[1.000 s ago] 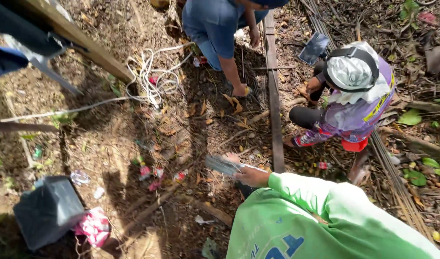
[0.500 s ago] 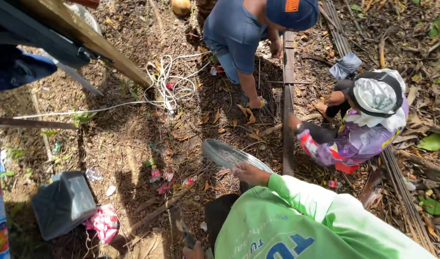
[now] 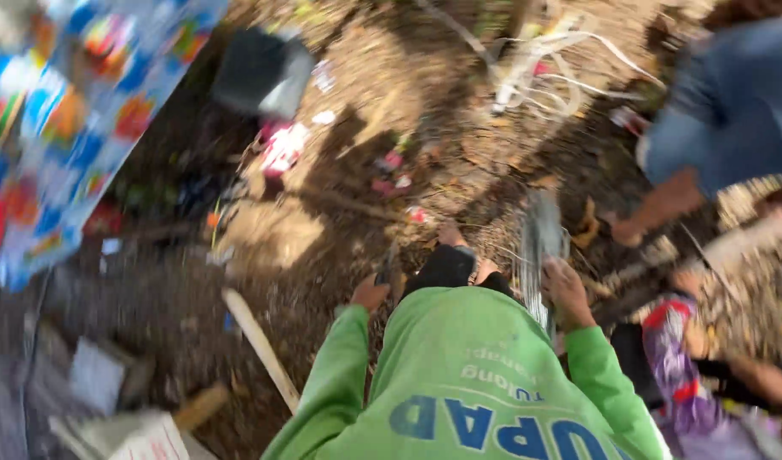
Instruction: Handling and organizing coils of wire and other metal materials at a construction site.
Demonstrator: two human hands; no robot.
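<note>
Since a moment ago the view has swung over the green sleeves: the right hand [image 3: 568, 290] still grips the grey metal sheet [image 3: 540, 251], now edge-up beside the bare feet [image 3: 452, 234], while the left hand [image 3: 370, 294] looks clenched around something dark and blurred.

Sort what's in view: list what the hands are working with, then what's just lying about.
In hand:
right hand grips a silvery metal sheet
left hand beside a dark tool, blurred

Lying about:
white rope
dark container
wooden stick
patterned cloth
</note>
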